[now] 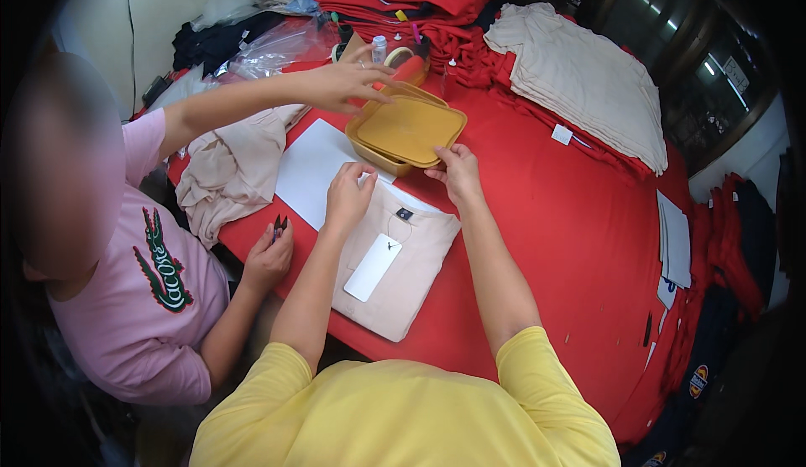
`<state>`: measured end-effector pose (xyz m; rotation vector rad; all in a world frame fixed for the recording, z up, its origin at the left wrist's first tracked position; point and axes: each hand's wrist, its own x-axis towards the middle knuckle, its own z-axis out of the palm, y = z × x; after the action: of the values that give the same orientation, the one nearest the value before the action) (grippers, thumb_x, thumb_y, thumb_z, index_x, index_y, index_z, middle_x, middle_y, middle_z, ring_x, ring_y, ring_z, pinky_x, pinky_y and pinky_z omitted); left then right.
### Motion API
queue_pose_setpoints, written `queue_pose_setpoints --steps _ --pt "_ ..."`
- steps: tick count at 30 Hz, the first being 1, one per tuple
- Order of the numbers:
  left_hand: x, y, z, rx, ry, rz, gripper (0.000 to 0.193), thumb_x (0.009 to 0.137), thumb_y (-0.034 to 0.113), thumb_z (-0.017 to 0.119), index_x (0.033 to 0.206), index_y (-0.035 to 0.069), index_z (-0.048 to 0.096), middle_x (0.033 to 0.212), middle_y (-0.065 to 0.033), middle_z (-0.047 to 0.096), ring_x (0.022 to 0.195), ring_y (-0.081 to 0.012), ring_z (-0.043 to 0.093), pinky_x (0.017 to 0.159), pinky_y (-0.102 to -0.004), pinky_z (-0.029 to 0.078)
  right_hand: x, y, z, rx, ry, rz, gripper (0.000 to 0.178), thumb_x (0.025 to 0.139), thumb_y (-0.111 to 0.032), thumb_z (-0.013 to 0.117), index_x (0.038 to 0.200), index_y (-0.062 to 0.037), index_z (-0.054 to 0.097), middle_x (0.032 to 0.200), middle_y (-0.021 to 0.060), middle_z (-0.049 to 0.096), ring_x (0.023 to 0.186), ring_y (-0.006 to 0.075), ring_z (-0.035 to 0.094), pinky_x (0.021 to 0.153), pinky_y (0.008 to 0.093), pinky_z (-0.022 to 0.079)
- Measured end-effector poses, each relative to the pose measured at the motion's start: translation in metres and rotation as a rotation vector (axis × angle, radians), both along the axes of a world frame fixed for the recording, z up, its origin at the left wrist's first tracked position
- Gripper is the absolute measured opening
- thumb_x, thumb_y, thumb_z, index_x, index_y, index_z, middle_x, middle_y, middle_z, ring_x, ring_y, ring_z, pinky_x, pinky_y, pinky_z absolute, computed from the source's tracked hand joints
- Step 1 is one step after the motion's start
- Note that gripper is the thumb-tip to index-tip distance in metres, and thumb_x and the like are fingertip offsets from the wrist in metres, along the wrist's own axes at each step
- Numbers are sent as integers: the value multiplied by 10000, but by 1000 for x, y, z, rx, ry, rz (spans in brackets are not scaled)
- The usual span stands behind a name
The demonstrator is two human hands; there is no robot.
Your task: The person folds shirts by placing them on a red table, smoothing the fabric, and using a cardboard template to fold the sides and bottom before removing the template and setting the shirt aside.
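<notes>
My right hand (457, 173) pinches the near right corner of a mustard-yellow plastic lid (416, 127). The lid lies tilted over a yellow box (375, 156), whose contents it mostly hides. My left hand (348, 197) is beside the box's near side, fingers loosely curled and thumb a little apart, with nothing visible in it. Below both hands a folded beige T-shirt (395, 291) lies flat, its neck label toward the box. A blank-looking white hang tag (373, 267) rests on the shirt, attached by a thin string.
At the left, a co-worker in pink reaches one hand (348, 81) over the lid; the other hand holds small snips (279, 225). White paper (315, 169) lies beneath the box. Beige garments (579, 81) and red garments (403, 14) are stacked behind on the red-covered table (579, 249).
</notes>
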<state>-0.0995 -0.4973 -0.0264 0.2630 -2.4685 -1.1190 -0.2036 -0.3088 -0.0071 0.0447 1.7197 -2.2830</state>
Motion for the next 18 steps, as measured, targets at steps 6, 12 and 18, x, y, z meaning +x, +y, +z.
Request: queue_pose_setpoints --steps 6,12,18 --pt "-12 -4 -6 -51 103 52 194 882 170 606 987 14 656 1031 -143 626 972 -304 610 843 -393 470 1 9 16 80 104 -39 277 918 -98 558 1123 61 462 948 155 641 757 217 675 555 267 578" --pt "-58 15 7 -217 304 -58 115 827 115 647 912 44 680 951 -112 634 987 -309 579 843 -403 464 3 21 0 81 64 -42 270 932 -108 534 1142 45 459 994 159 633 805 215 664 597 294 580" --pt "-92 22 11 -314 186 -149 147 810 128 625 918 42 676 967 -126 642 935 -328 611 820 -415 484 23 29 -1 47 136 -36 243 945 -105 519 1141 27 461 973 138 636 786 189 655 599 277 576"
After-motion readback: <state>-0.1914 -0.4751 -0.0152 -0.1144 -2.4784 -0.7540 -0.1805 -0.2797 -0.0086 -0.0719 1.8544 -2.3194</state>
